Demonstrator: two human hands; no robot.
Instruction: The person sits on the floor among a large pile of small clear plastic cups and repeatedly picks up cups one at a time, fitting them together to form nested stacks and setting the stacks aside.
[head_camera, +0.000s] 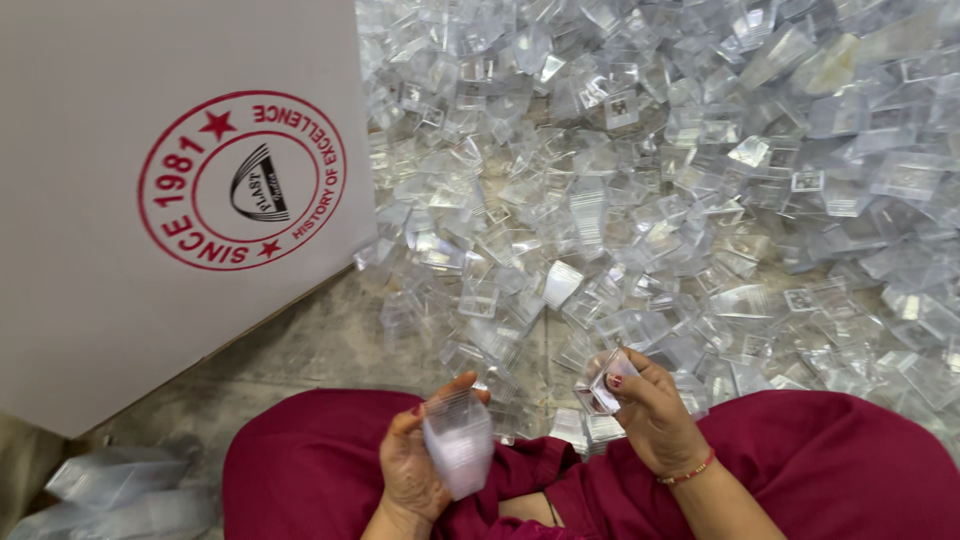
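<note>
- The person sits on the floor (300, 350), knees in dark red cloth, facing a great spill of small clear plastic boxes (650, 200) that reaches right up to the legs.
- The left hand (425, 465) is wrapped around a nested stack of clear plastic pieces (458, 440), open end tilted toward the other hand.
- The right hand (655, 415) pinches a single clear box piece (603, 385) between thumb and fingers, held up just beside the stack but not touching it.
- To do this well, I'd judge the single piece wants turning so its mouth faces the same way as the stack, then sliding in square; a skewed entry would likely jam or spring the thin walls.
- A firm, unsqueezing hold on the stack should keep it from fanning apart.
- A large white carton (120, 300) with a red round stamp stands at the left, and clear plastic bags (110, 490) lie below it.
</note>
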